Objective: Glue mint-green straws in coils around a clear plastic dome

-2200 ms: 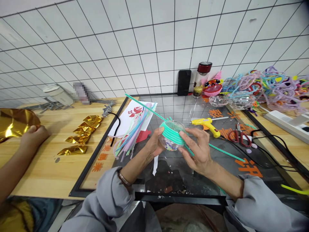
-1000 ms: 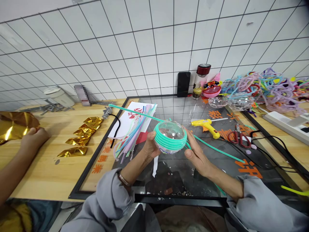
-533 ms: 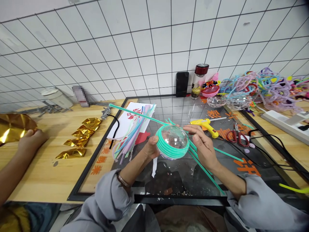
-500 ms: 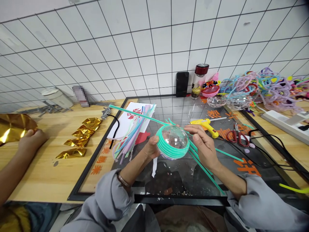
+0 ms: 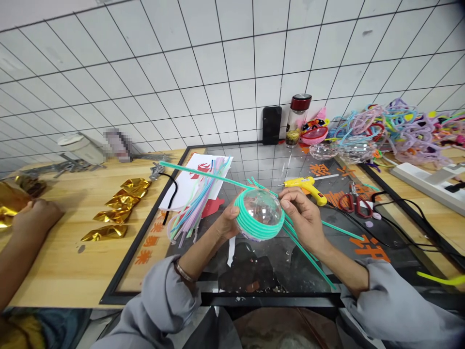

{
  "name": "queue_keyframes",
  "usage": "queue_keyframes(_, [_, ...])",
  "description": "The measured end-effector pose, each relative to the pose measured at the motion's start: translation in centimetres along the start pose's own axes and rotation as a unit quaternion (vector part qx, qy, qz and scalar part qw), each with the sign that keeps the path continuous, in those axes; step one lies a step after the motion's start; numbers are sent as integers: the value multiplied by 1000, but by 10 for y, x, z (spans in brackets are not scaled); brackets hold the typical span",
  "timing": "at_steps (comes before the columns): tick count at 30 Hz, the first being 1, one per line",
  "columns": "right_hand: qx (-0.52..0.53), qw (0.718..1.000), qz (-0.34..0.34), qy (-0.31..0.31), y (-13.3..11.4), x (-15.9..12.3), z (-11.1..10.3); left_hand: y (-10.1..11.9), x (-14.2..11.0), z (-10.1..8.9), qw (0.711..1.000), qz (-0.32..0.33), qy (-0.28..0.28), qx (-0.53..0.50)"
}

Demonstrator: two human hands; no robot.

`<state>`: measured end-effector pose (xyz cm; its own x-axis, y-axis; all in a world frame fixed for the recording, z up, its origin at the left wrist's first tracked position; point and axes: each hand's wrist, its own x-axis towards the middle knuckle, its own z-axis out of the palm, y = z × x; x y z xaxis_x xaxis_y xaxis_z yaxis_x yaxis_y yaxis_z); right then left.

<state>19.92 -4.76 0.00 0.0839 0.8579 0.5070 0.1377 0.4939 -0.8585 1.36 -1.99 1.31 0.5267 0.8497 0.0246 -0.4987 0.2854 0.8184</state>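
Head view: left fingers (image 5: 232, 214) clamp a clear dome (image 5: 263, 206) ringed by green strips (image 5: 259, 229), right fingers (image 5: 290, 195) pinched together alongside.

Left hand (image 5: 227, 225) grips the near side of a clear dome (image 5: 264, 206) wound with green stems (image 5: 252, 228). Right hand (image 5: 304, 220) has its fingers drawn together at the dome's opposite edge; what they pinch is unclear. Just beyond the right hand: yellow glue gun (image 5: 308, 187). Further to its right: red-handled scissors (image 5: 357, 200). Beyond the left hand: pastel bundle (image 5: 200, 203), partly over white paper (image 5: 176, 191).
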Motion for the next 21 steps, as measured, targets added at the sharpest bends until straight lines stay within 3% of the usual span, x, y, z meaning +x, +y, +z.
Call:
queue_keyframes(8, [78, 995, 57, 19, 3, 2, 1, -2, -2, -6, 1000, -17, -13, -10])
queue_keyframes(14, [84, 991, 78, -72, 0, 0, 2, -4, -2, -9, 1000, 1, -26, 3])
queue_keyframes(21, [68, 992, 63, -90, -5, 1, 0, -8, -3, -10, 991, 36, -72, 103])
